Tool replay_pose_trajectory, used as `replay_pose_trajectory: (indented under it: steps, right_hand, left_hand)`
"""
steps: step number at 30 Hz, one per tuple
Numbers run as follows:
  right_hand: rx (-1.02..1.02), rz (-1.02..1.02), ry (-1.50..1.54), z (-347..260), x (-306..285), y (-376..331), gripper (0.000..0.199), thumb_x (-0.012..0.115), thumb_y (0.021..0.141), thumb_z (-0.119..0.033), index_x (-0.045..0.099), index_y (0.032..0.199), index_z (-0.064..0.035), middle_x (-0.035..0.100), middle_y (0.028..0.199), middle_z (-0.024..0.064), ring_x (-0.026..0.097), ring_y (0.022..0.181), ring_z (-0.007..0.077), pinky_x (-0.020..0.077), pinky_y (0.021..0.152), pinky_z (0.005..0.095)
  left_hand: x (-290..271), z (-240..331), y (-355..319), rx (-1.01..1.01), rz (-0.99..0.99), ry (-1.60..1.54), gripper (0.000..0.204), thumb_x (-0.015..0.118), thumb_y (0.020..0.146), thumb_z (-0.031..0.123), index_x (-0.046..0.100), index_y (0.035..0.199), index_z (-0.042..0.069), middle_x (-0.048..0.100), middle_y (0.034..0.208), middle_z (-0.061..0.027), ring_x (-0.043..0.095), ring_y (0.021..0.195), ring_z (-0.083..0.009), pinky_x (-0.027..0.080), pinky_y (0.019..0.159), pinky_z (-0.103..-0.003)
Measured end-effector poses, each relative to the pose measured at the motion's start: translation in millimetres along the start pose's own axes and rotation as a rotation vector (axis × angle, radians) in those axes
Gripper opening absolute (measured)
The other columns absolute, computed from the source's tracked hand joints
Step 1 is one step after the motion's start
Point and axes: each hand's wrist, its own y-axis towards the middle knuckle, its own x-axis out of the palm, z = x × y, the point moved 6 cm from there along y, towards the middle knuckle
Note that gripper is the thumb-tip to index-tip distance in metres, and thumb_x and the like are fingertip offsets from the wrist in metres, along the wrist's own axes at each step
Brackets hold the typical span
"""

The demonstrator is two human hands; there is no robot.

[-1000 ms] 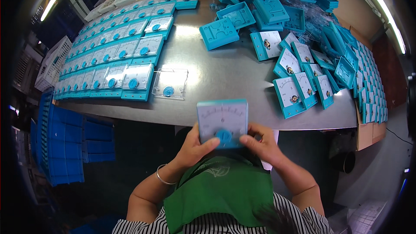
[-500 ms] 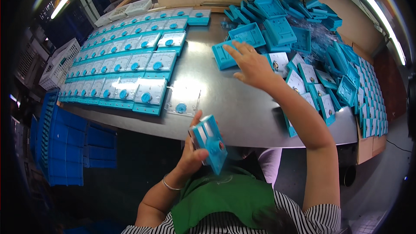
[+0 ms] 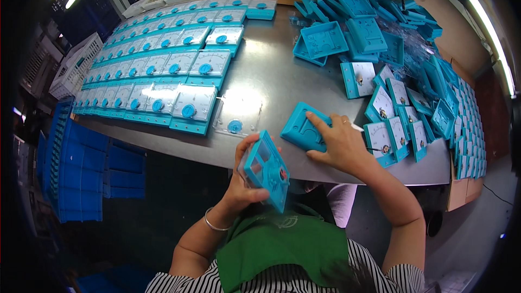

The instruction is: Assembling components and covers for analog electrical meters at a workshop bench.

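Note:
Tilted above the table's front edge is a teal meter case (image 3: 269, 165) with a clear cover. My left hand (image 3: 239, 187) is closed around it, thumb on the near side, and its back with a red part faces right. Just right of it, a second teal plastic case (image 3: 302, 129) lies on the metal table, its underside with a molded recess up. My right hand (image 3: 343, 144) grips this case at its right side, the index finger across the top and the thumb along the near edge. A loose clear cover with a blue knob (image 3: 235, 125) rests on the table beyond my left hand.
Rows of finished-looking meters (image 3: 157, 89) fill the table's left. Empty teal cases (image 3: 369, 35) are heaped at the back right, above white-faced meter units (image 3: 381, 135). More units stand on cardboard (image 3: 461, 192) at far right. Blue crates (image 3: 78, 173) sit at lower left.
My right hand has come back toward me from the heap, bringing a teal case to the front of the table. My left hand still holds its meter case, now turned slightly.

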Motion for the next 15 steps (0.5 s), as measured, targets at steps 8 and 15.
replay_pose_trajectory:
  steps: [8, 15]
  right_hand:
    - [-0.214, 0.125, 0.817, -48, -1, -70, 0.087, 0.079, 0.069, -0.039, 0.038, 0.139, -0.008, 0.052, 0.122, 0.0187, 0.053, 0.108, 0.0341, 0.0451, 0.088, 0.0393]
    - [-0.226, 0.198, 0.864, -57, 10, -82, 0.088, 0.078, 0.07, -0.037, 0.036, 0.14, -0.0043, 0.051, 0.122, 0.0211, 0.052, 0.109, 0.0356, 0.0428, 0.092, 0.0401]
  left_hand:
    - [23, -2, 5, 0.211, -0.028, 0.221, 0.105, 0.082, 0.06, 0.02, 0.017, 0.142, 0.018, 0.033, 0.135, -0.0105, 0.036, 0.127, -0.0275, 0.037, 0.102, -0.045]
    - [30, -12, -5, 0.103, -0.028, 0.163, 0.106, 0.082, 0.06, 0.021, 0.014, 0.141, 0.02, 0.029, 0.134, -0.0105, 0.037, 0.124, -0.0276, 0.038, 0.1, -0.044]
